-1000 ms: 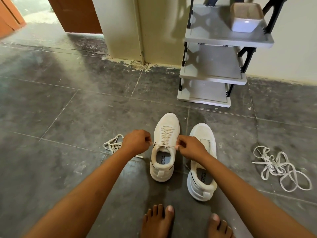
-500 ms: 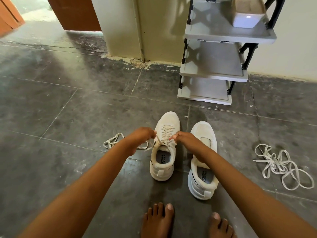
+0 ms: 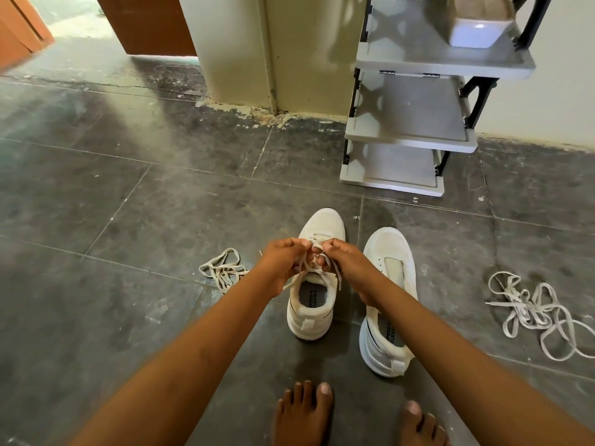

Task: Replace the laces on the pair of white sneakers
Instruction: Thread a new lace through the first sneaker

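Dark tiled floor (image 3: 128, 204), grey shelf rack (image 3: 412, 107) against the wall: we note the two white sneakers side by side in front of it, the left-hand sneaker (image 3: 310, 317) laced, the right-hand sneaker (image 3: 391, 252) just beside it, unlaced, tongue showing. Left hand (image 3: 283, 259) and right hand (image 3: 341, 260) meet over the laced shoe, fingers of each curled and pinching the lace (image 3: 337, 276), whose ends trail past the collar. One loose lace bundle (image 3: 222, 268) lies left of the shoes, a larger tangle (image 3: 541, 313) well apart on the right.
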Available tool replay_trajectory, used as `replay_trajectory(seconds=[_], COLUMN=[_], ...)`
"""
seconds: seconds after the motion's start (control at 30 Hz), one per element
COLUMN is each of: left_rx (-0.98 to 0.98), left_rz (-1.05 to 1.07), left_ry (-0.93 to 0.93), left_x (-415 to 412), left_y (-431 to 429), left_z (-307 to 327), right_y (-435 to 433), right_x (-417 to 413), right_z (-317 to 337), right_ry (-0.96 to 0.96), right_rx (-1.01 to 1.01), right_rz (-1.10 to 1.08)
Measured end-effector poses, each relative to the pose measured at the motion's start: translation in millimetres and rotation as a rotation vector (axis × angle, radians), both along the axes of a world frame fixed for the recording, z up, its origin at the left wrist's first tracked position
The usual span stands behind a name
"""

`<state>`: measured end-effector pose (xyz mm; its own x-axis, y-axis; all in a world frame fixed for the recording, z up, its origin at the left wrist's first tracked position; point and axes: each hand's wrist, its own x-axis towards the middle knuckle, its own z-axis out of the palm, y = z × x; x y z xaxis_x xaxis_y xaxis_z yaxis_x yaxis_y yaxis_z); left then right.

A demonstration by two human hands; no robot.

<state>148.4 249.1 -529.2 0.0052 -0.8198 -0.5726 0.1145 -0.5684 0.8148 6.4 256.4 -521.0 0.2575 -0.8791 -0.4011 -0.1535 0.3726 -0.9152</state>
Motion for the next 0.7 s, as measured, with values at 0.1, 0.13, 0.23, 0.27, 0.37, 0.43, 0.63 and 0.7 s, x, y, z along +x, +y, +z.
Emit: replay_trajectory(seconds=[0.1, 0.13, 0.23, 0.27, 0.37, 0.43, 0.63, 0.7], left_rx=[-0.005, -0.009, -0.019, -0.024, -0.045, -0.055, -0.083, -0.092], left_rz=[-0.007, -0.018, -0.041, -0.048, -0.088, -0.098, -0.071, -0.079], left_ry=[-0.002, -0.003, 0.003, -0.001, -0.096, -0.174, -0.226, -0.222], left_x=[0, 0, 2, 2, 1, 0, -1, -1], left_y=[0, 0, 0, -1, -1, 1, 2, 2], left_z=[-2, -2, -1, -1, -2, -4, -9, -10], right_y=[0, 0, 0, 1, 1, 1, 0, 0], right_x=[-2, -3, -5, -6, -7, -7, -6, -6], right_z=[-4, -5, -7, -6, -8, -9, -15, -17], right_ry=[0.052, 0.055, 0.024, 0.023, 0.050, 0.041, -0.001, -0.001], right_rx=[-0.026, -0.024, -0.024, -0.032, -0.030, -0.005, 0.034, 0.038], right_rz=[0.024, 0.026, 0.032, 0.039, 0.054, 0.039, 0.032, 0.031])
